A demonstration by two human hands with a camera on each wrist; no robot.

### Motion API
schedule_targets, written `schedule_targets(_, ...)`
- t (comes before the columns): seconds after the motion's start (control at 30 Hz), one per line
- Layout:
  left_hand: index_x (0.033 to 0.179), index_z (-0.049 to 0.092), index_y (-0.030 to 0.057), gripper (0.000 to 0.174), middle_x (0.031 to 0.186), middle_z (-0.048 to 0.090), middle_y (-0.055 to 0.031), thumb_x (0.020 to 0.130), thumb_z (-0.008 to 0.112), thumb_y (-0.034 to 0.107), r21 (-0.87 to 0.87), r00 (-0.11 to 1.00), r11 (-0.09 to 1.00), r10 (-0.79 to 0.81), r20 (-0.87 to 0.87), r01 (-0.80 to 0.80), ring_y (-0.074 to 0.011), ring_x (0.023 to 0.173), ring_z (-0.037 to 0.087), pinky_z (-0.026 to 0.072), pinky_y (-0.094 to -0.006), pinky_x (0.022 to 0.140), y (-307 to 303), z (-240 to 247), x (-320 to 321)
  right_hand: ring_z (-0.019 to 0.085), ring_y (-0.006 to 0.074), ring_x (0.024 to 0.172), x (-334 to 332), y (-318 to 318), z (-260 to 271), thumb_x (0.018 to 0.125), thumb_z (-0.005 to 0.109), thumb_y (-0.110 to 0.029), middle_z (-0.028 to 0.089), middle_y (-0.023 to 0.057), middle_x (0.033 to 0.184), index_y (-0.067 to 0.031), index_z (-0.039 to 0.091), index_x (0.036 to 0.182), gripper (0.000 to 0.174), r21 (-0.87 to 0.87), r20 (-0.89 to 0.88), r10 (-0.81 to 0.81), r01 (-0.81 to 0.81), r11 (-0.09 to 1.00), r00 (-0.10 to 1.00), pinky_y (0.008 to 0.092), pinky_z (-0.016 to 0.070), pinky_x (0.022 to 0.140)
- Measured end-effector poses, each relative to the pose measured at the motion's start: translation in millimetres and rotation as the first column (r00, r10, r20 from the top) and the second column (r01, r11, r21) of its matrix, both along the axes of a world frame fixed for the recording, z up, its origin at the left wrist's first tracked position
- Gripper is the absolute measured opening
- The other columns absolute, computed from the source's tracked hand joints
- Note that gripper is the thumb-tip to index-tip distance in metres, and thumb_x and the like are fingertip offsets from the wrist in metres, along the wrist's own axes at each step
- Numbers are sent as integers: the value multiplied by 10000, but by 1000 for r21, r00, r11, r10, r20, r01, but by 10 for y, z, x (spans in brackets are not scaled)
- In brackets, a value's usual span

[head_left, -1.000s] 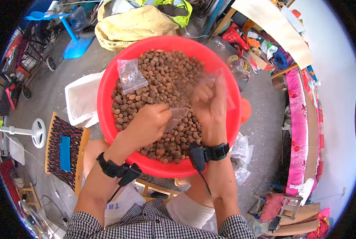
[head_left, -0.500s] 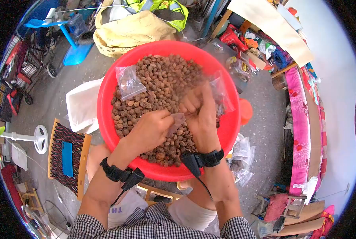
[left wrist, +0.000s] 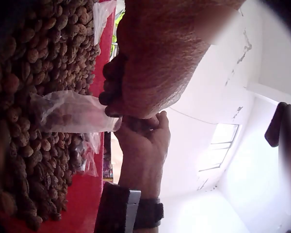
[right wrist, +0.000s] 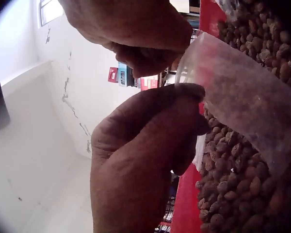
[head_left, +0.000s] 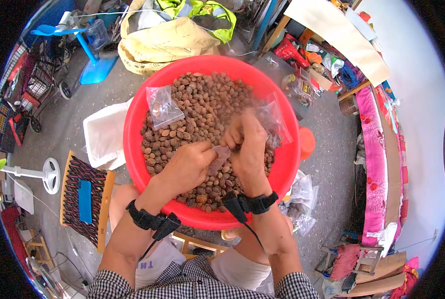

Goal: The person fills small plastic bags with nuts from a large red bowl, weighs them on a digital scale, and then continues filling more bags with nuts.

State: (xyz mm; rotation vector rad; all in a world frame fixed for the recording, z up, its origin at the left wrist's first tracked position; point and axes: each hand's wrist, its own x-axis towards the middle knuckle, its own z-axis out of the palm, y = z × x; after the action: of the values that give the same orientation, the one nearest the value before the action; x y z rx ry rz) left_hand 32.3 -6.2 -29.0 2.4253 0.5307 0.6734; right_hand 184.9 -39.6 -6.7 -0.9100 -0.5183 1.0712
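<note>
Over nuts (head_left: pixel 190 94) in a red basin (head_left: pixel 132 127), the left hand (head_left: pixel 185 167) pinches a small clear bag (head_left: pixel 219 158) at its mouth between thumb and fingers. In the right wrist view the bag (right wrist: pixel 247 97) hangs with its mouth toward both hands. The right hand (head_left: pixel 247 147) is beside the mouth, fingers curled round what look like dark nuts, largely hidden. In the left wrist view the left hand (left wrist: pixel 160 58) is close to the right hand (left wrist: pixel 143 155). Whether the hanging bag holds nuts is unclear.
One clear bag (head_left: pixel 164 107) lies on the nuts at left; more plastic (head_left: pixel 276 119) lies by the basin's right side. A white container (head_left: pixel 105 134) stands left, an orange-red object (head_left: pixel 307 142) right, and a woven stool (head_left: pixel 85 199) at lower left.
The right hand has moved left and down to the bag's mouth, its fingers now beside it. The left hand still pinches the bag. The basin sits slightly lower in the head view.
</note>
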Motion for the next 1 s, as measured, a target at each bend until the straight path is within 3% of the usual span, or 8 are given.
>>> schedule_targets(0.17, 870, 593, -53, 238, 963, 576, -226, 633, 572, -46, -15, 997, 999, 40, 71, -39, -409, 894, 588, 503, -458, 766, -11, 1, 14, 374, 103, 497, -68, -15, 26, 984, 518, -298, 381, -12, 571, -102, 443, 728, 331, 25, 60, 21, -22, 999, 998, 272, 361, 485)
schedule_targets(0.27, 899, 600, -53, 265, 961, 567, -218, 636, 572, -47, -3, 996, 999, 32, 89, -32, -406, 901, 582, 499, -458, 766, 6, -53, 17, 389, 104, 505, -72, -8, 12, 984, 517, -291, 390, -8, 578, -101, 444, 730, 325, 35, 33, 5, -6, 999, 999, 275, 375, 494)
schedule_targets(0.37, 887, 594, -48, 250, 933, 559, -209, 638, 572, -47, -39, 999, 999, 17, -39, -19, -407, 884, 578, 498, -457, 755, 0, 21, -7, 405, 107, 519, -29, -19, 11, 983, 514, -290, 407, 3, 597, -94, 451, 735, 323, 28, 19, -5, 5, 1000, 1000, 285, 399, 506)
schedule_targets(0.53, 821, 578, -49, 157, 837, 538, -201, 666, 560, -46, -8, 998, 1000, 15, 63, -15, -406, 793, 572, 488, -464, 691, 27, -34, 11, 431, 130, 568, -45, -56, 135, 991, 486, -321, 434, 21, 643, -84, 451, 746, 343, -82, -11, -26, 25, 996, 1000, 304, 426, 544)
schedule_targets(0.63, 791, 578, -53, 119, 804, 537, -201, 674, 553, -53, -18, 997, 1000, 19, 80, -18, -407, 761, 573, 487, -463, 666, 11, -3, 26, 447, 152, 611, -8, -18, 34, 990, 476, -350, 424, 19, 645, -90, 449, 750, 355, -53, -224, -12, 0, 999, 974, 310, 432, 580)
schedule_targets(0.77, 789, 579, -55, 119, 811, 540, -205, 673, 552, -57, -30, 998, 1000, 3, 70, -1, -415, 773, 574, 487, -465, 677, 24, 0, 42, 402, 147, 591, 12, -28, -8, 979, 483, -389, 369, 6, 613, -117, 412, 706, 392, -8, -248, -6, 5, 1000, 969, 375, 445, 631)
schedule_targets(1.0, 805, 569, -60, 139, 819, 537, -212, 666, 556, -55, -4, 997, 1000, 8, 78, -8, -418, 785, 569, 477, -468, 687, 53, -20, 25, 326, 128, 486, -19, -51, 57, 982, 469, -354, 288, -27, 516, -148, 360, 607, 441, -27, -50, -34, 32, 999, 998, 395, 479, 706)
